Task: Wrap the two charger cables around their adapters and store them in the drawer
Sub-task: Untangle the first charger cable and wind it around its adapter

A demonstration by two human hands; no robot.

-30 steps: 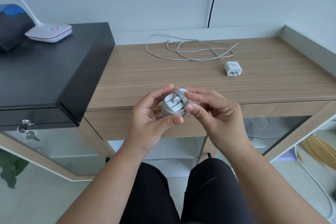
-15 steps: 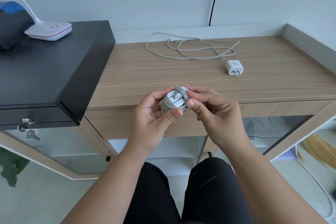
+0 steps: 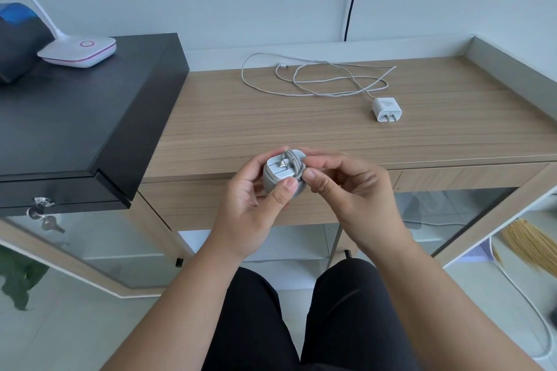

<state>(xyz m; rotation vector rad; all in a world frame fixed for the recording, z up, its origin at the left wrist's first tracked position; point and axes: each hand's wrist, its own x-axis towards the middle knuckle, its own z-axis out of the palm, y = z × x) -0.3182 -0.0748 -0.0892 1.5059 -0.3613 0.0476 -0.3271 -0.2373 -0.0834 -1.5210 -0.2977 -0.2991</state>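
Charger adapter with its cable wound round it sits between both hands, held just in front of the counter edge and above the person's lap. The left hand cups the bundle from below and behind, thumb pressed on its near face, which keeps the turns from springing loose. The right hand pinches the wound cable at the bundle's right side with thumb and forefinger; I judge it is tucking or seating the last bit of cord, since the metal plug tip lies flat on the top face beside the coils. Holding it up close to the body gives both hands room to work the cord, which the counter would not.

The second adapter lies on the counter well apart, prongs toward the person, and its loose cable sprawls in open loops behind it toward the wall, not yet wrapped.

By count: two adapters, two cables, one wrapped and one not. Two hands, both busy on the same bundle. The drawer front under the counter's edge looks closed, so storing is still ahead for both.
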